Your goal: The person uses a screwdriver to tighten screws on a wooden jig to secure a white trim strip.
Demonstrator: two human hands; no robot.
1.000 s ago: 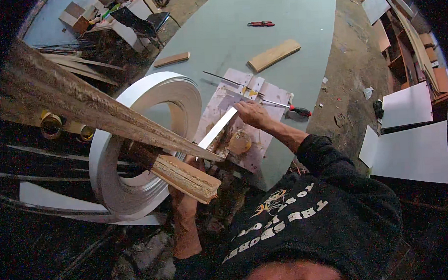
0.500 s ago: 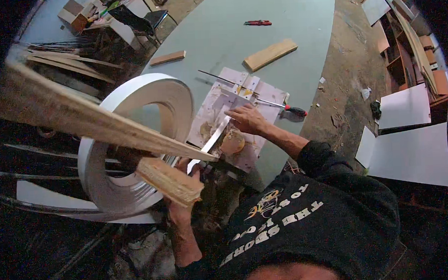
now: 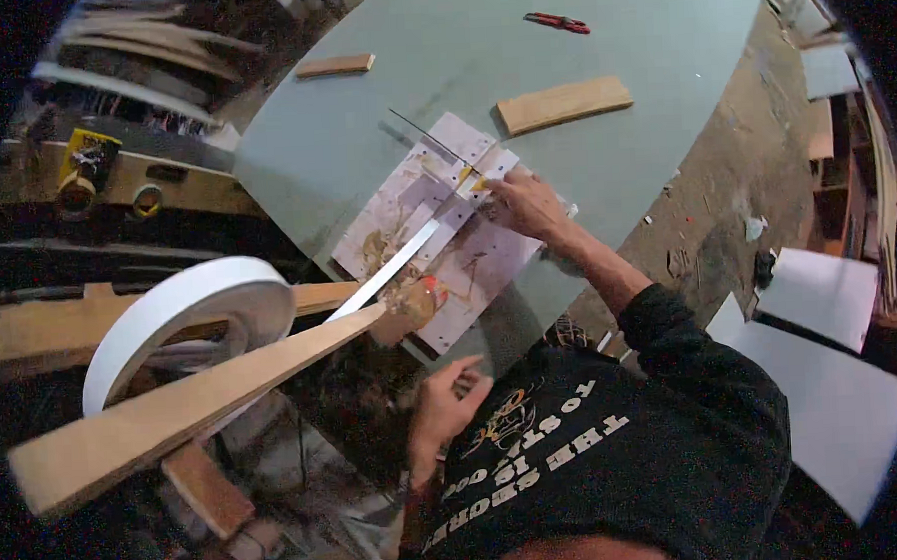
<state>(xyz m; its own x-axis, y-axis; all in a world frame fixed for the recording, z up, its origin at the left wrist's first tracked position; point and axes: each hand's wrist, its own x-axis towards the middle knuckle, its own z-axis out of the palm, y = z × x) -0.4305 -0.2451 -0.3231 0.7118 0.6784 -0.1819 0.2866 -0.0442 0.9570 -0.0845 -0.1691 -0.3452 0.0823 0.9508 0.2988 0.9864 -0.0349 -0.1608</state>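
A white board (image 3: 445, 310), smeared with dried brown residue, lies on the pale green table. On its far part stands a small white guide block (image 3: 491, 170) with a thin dark rod across it. A white edge-banding strip (image 3: 393, 267) runs from the large roll (image 3: 184, 292) at the left up to that block. My right hand (image 3: 530, 206) is closed at the block, its fingertips by a yellowish bit; what they hold is hidden. Near my body my left hand (image 3: 446, 405) hangs with loosely bent fingers apart, holding nothing. A round clear container (image 3: 410, 304) sits at the board's near edge.
Long wooden planks (image 3: 194, 401) jut in around the roll. On the green table (image 3: 428, 51) lie a wood block (image 3: 566, 105), a smaller wood piece (image 3: 335, 66) and red-handled pliers (image 3: 557, 22). White panels (image 3: 824, 394) lean at the right.
My left hand has let go of the strip by the roll and moved right toward my body. My right hand has shifted from the strip to the guide block. The view has turned.
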